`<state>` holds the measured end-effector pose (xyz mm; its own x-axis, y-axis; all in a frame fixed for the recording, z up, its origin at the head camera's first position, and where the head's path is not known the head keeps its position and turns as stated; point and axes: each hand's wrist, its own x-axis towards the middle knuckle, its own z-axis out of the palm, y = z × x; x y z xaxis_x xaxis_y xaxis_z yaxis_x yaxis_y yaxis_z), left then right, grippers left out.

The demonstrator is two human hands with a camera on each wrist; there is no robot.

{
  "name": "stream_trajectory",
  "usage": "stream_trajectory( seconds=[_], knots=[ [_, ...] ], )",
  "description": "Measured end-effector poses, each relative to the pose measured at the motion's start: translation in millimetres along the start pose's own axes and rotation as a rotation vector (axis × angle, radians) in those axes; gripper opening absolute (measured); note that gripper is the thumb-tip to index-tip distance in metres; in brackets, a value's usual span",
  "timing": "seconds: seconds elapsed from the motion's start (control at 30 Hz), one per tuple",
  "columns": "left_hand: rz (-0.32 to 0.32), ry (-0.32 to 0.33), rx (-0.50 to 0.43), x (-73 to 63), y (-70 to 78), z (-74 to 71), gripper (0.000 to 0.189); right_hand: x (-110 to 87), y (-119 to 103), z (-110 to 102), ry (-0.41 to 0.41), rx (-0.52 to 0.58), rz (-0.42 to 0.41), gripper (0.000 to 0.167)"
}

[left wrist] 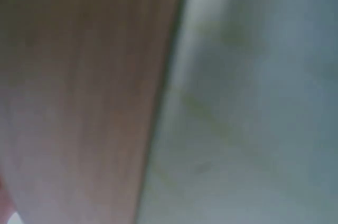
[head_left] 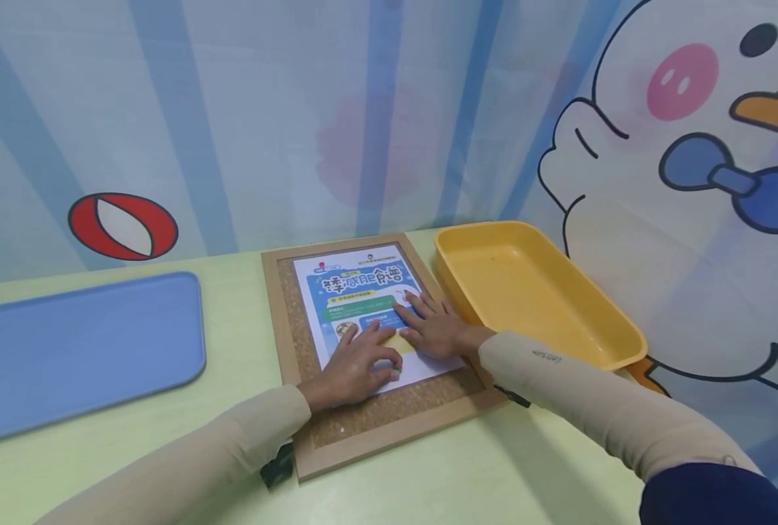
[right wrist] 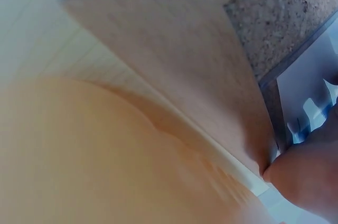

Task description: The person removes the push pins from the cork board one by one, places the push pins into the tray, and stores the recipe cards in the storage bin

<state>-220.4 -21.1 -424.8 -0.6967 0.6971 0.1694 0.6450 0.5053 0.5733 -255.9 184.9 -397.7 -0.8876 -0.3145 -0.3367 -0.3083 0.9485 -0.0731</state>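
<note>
A printed sheet with blue and green panels and Chinese lettering lies on a wood-framed cork board. My left hand rests over the sheet's lower left part, its index finger and thumb curled together. Between those two tips shows a small green object, too small to identify and mostly hidden. Beside it, my right hand lies with fingers spread and fairly straight on the sheet's right side. Blurred wooden frame fills part of the left wrist view. A frame corner shows in the right wrist view.
A deep yellow tray stands close along the board's right side. Farther left, a flat blue tray lies on the pale green table. A wall covering with cartoon figures rises behind the table.
</note>
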Motion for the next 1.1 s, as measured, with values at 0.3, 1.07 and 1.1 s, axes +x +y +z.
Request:
stream_trajectory(
  seconds=[0.3, 1.07, 1.1],
  knots=[
    [0.018, 0.033, 0.017, -3.6, 1.8, 2.8, 0.005, -4.3, 0.5, -0.4, 0.017, 0.03, -0.026, 0.06],
    [-0.008, 0.102, -0.025, 0.5, 2.3, 5.0, 0.011, -1.7, 2.6, 5.0, 0.022, 0.036, -0.009, 0.062],
    [-0.008, 0.105, -0.033, 0.4, 2.2, 4.7, 0.011, -1.7, 2.6, 5.3, 0.021, 0.035, -0.007, 0.062]
  ],
)
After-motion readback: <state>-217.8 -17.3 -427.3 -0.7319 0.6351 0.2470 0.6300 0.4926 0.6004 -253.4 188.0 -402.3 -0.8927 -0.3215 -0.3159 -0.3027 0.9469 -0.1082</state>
